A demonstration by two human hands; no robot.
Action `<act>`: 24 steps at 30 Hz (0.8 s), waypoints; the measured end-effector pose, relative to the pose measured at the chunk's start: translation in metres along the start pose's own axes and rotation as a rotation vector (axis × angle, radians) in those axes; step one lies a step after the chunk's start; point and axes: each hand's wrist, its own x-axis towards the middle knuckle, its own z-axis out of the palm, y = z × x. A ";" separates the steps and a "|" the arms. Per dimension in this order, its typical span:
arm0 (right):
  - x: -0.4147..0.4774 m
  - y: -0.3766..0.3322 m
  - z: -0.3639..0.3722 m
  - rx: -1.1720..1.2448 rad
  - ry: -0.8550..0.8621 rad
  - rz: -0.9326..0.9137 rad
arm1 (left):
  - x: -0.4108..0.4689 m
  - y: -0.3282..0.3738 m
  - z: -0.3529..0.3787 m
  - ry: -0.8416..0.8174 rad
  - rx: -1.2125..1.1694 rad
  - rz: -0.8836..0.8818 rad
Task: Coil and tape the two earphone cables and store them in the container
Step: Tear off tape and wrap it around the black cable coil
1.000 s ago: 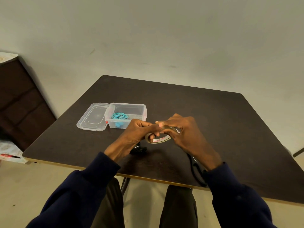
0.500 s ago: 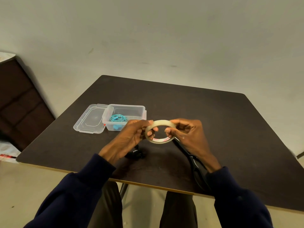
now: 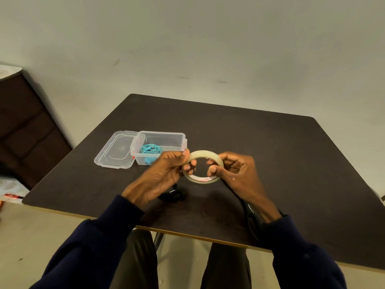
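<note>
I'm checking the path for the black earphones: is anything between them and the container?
Nothing on the table blocks it. The container is open, its lid lying beside it, teal earphones already inside. The black earphones lie near the left hand, which holds the tape roll together with the right hand.

The worktop (image 3: pixel 270 153) is a very dark brown with a faint wood grain and a thin, pale yellowish edge. The container (image 3: pixel 162 133) and its lid (image 3: pixel 116 151) are clear, colourless plastic, with a small red spot at one corner of the container. The earphone cable (image 3: pixel 151 148) in it is turquoise, and the other cable (image 3: pixel 173 195) is black. The tape roll (image 3: pixel 203 153) is a cloudy beige, and its inner ring is white with red print. The sleeves (image 3: pixel 93 247) are dark navy, the wall (image 3: pixel 187 49) is a pale grey-green, and the cabinet (image 3: pixel 25 126) is dark brown.
</note>
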 end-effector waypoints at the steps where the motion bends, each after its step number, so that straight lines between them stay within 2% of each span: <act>1: -0.002 0.002 -0.001 0.013 0.008 0.005 | -0.001 0.000 -0.003 -0.011 0.005 -0.005; 5: -0.005 -0.002 -0.002 -0.013 0.027 0.020 | -0.004 -0.003 -0.002 -0.029 0.029 -0.024; 9: -0.007 -0.007 0.000 -0.114 -0.009 0.000 | 0.000 -0.005 0.004 0.052 0.232 0.023; 15: -0.004 -0.015 0.001 -0.232 -0.015 -0.046 | 0.004 -0.004 0.008 0.154 0.299 0.055; 21: 0.001 -0.016 0.003 -0.506 -0.116 -0.146 | 0.005 -0.005 0.010 0.128 0.598 0.101; 24: 0.004 -0.016 0.005 -0.541 -0.131 -0.131 | 0.005 -0.005 0.013 0.101 0.625 0.081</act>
